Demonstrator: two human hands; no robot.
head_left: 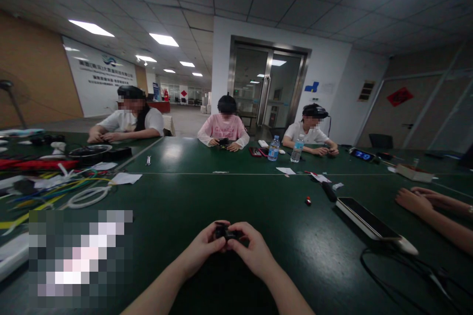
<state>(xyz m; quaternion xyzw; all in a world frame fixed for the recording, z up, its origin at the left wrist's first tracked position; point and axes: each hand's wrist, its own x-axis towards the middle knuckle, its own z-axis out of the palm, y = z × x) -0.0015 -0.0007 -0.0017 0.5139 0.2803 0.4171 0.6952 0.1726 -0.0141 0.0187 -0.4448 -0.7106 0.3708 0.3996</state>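
Just above the dark green table (177,236), my left hand (207,242) and my right hand (251,243) come together in front of me. Between their fingertips is a small black object (227,233), partly covered by the fingers, so its exact kind cannot be made out. Both hands are closed on it, with the thumbs at its near side. A small red and black item (308,201) lies on the table beyond my right hand.
At left lie tangled cables (88,197) and paper (125,178). To the right are a white device with a dark screen (373,219), a black cord (388,256) and another person's hands (417,199). Two bottles (274,148) stand farther off, near three seated people (223,128).
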